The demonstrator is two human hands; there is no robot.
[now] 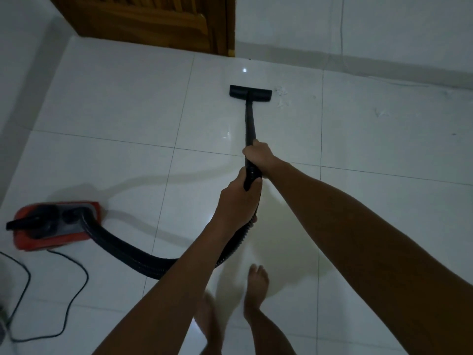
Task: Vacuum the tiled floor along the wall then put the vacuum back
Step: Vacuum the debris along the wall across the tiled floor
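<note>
A black vacuum wand (249,121) runs away from me to a flat black floor head (250,93) resting on the white tiled floor (115,103), a short way from the far wall (384,32). My right hand (257,155) grips the wand higher up. My left hand (238,198) grips its lower handle end, where the ribbed black hose (133,254) begins. The hose curves left to the red canister vacuum (56,228) on the floor. Small white bits of debris (281,97) lie just right of the head.
A wooden door (153,19) stands at the far left of the wall. A black power cord (69,301) loops on the floor at the lower left. More debris (381,113) lies to the right near the wall. My bare feet (256,285) stand below the hose.
</note>
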